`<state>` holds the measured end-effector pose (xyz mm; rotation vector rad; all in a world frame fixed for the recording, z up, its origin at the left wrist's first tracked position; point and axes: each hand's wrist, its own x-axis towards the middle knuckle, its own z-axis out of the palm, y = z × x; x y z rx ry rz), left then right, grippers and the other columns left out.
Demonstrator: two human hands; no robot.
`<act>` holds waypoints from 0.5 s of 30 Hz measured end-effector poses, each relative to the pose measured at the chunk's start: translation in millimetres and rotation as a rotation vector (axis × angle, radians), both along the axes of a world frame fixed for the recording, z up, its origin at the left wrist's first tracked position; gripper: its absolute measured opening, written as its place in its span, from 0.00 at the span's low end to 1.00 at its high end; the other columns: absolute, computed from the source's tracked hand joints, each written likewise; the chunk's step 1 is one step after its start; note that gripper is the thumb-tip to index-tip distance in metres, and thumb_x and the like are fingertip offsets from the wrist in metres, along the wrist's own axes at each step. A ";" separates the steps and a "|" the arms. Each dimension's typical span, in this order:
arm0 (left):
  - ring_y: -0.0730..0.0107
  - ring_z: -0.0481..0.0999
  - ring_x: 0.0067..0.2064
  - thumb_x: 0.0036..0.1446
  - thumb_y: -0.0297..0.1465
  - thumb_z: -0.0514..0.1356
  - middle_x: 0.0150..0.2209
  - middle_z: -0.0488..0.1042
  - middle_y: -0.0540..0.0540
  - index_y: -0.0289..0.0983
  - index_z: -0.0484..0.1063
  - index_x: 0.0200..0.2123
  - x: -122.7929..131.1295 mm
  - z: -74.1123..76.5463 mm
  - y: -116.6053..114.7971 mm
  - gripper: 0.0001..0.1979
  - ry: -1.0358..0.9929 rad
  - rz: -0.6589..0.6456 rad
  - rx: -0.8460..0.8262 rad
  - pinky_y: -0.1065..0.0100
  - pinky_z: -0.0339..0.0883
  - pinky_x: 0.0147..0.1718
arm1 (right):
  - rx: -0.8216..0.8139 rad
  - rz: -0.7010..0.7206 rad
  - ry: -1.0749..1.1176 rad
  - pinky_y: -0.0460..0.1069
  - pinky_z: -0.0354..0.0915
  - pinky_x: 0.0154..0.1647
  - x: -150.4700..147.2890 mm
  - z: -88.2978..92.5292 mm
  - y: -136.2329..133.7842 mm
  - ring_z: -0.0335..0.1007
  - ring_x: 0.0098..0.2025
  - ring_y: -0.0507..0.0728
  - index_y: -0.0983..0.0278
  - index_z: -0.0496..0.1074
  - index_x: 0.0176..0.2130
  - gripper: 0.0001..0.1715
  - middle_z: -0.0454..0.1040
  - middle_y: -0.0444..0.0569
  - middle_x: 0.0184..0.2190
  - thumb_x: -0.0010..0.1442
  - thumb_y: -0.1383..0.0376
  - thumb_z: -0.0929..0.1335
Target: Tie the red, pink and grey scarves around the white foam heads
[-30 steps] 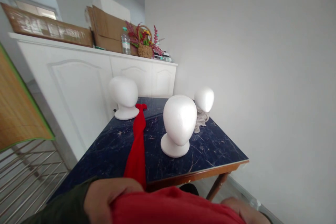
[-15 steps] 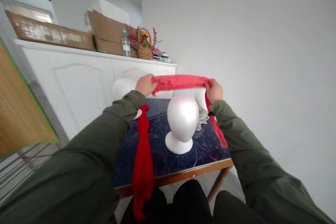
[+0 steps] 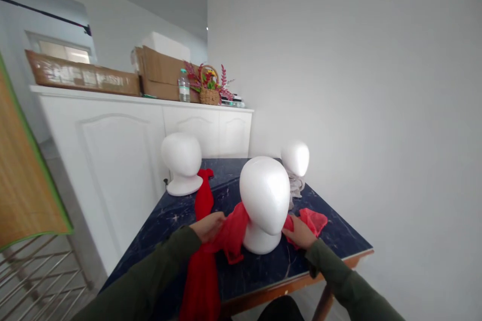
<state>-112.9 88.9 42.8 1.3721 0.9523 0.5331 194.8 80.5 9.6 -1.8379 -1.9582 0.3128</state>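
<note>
A white foam mannequin head (image 3: 264, 193) stands upright near the front of the dark blue marbled table (image 3: 263, 278). Behind its neck runs a light red scarf (image 3: 236, 228), which comes out on both sides. On the left, my left hand (image 3: 209, 227) is closed on one part of it. My right hand (image 3: 300, 232) grips the other part to the right of the neck, and a loose end spreads on the tabletop beyond the fingers. A darker red scarf (image 3: 201, 281) lies lengthwise at the left and hangs toward the front edge, partly under my left hand.
Another foam head (image 3: 182, 158) stands at the table's back left. A third head (image 3: 295, 158) with a grey scarf (image 3: 296, 184) around its neck is at the back right. A white cabinet (image 3: 116, 155) is behind, with boxes, a bottle and a flower basket on top. A metal rack (image 3: 45, 276) stands left.
Both hands have come down from above the middle head to beside its neck, bringing the light red scarf behind it. The view has tilted up and shows more of the other heads.
</note>
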 end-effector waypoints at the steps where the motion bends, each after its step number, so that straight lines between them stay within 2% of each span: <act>1: 0.60 0.75 0.37 0.39 0.32 0.49 0.27 0.75 0.44 0.33 0.72 0.29 0.4 -9.3 -6.9 0.16 -0.134 -0.010 -0.046 0.63 0.66 0.39 | 0.040 -0.013 -0.008 0.54 0.59 0.48 2.9 -9.5 -8.2 0.65 0.48 0.64 0.72 0.65 0.47 0.26 0.70 0.61 0.44 0.49 0.63 0.68; 3: 0.61 0.74 0.37 0.35 0.28 0.50 0.27 0.74 0.46 0.34 0.72 0.31 5.6 -23.6 -16.9 0.17 -0.313 0.000 -0.101 0.63 0.66 0.39 | 0.127 -0.018 0.049 0.56 0.58 0.49 2.8 -21.6 -23.8 0.64 0.49 0.65 0.71 0.62 0.49 0.26 0.69 0.62 0.46 0.50 0.64 0.66; 7: 0.62 0.74 0.36 0.38 0.24 0.54 0.28 0.75 0.46 0.35 0.73 0.33 29.1 -33.5 -25.1 0.15 -0.315 -0.051 -0.043 0.64 0.66 0.39 | 0.131 0.090 0.441 0.54 0.64 0.42 -26.2 -22.6 -46.3 0.70 0.40 0.62 0.66 0.64 0.43 0.16 0.73 0.55 0.38 0.52 0.66 0.63; 10: 0.60 0.74 0.37 0.43 0.25 0.56 0.32 0.76 0.44 0.34 0.74 0.34 46.8 -32.3 -22.2 0.12 -0.258 -0.088 0.127 0.62 0.65 0.42 | 0.117 0.161 0.760 0.54 0.64 0.45 -61.1 -17.5 -53.5 0.69 0.43 0.61 0.65 0.67 0.40 0.16 0.74 0.53 0.39 0.50 0.63 0.66; 13: 0.57 0.72 0.41 0.43 0.25 0.59 0.35 0.76 0.42 0.35 0.74 0.33 55.7 -34.1 -16.2 0.11 -0.192 -0.025 0.311 0.61 0.62 0.47 | 0.079 0.169 0.997 0.54 0.64 0.45 -87.4 -17.1 -57.4 0.70 0.42 0.61 0.65 0.68 0.39 0.15 0.74 0.53 0.39 0.51 0.61 0.65; 15: 0.55 0.71 0.43 0.42 0.25 0.60 0.36 0.76 0.41 0.34 0.74 0.34 56.9 -36.9 -14.2 0.11 -0.180 0.008 0.338 0.61 0.61 0.48 | 0.045 0.192 1.110 0.53 0.64 0.46 -97.0 -18.7 -61.2 0.70 0.42 0.59 0.65 0.68 0.40 0.15 0.74 0.51 0.38 0.51 0.62 0.64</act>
